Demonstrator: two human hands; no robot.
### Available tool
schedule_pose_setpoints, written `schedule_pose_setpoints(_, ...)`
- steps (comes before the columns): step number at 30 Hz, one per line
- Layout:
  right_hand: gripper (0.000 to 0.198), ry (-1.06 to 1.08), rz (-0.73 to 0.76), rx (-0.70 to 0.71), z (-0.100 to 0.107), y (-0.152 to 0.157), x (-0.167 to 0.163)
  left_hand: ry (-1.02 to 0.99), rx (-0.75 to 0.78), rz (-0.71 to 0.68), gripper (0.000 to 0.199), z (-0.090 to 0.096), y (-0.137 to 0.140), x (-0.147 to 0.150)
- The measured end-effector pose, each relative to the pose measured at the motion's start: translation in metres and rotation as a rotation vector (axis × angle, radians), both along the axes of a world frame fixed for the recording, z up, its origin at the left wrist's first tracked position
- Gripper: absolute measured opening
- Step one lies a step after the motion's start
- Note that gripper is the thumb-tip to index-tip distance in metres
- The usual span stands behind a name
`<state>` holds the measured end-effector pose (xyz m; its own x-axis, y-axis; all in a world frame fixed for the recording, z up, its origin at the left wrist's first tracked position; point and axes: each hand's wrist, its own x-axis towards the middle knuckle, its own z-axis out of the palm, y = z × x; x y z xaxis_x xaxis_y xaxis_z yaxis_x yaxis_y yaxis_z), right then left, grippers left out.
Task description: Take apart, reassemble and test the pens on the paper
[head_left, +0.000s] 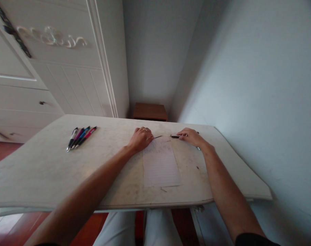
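My left hand [142, 140], with a ring on one finger, rests at the top edge of a lined sheet of paper [162, 171]. Its fingertips pinch a thin dark pen refill [158, 137], which points right. Across a small gap, my right hand [192, 137] is closed around a black pen barrel [175, 137], whose end faces the refill. Part of the barrel is hidden by the fingers. Small shiny bits show beside the right wrist, too little to name. Faint handwriting covers the upper part of the sheet.
Several pens [80, 138] lie side by side at the left of the white table [109, 167]. Small dark scraps [197, 167] dot its top. A white cabinet [68, 58] stands beyond at left, a wall [260, 85] at right, a brown wooden stool or box [150, 111] behind.
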<state>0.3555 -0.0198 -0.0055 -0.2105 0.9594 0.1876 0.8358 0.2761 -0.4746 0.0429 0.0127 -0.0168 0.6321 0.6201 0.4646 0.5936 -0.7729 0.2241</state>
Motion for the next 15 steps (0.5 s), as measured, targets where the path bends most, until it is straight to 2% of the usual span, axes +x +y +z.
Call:
schedule_pose_setpoints(7,0.022,-0.012,-0.038,-0.035,-0.001,0.001,-0.001,-0.083,-0.090,0.049,0.023,0.001,0.000,0.001)
schedule_pose_setpoints(15,0.025,0.065,-0.126,0.121,0.001,0.001,-0.005,-0.251,-0.107,0.089,0.031,0.000,0.011,-0.005)
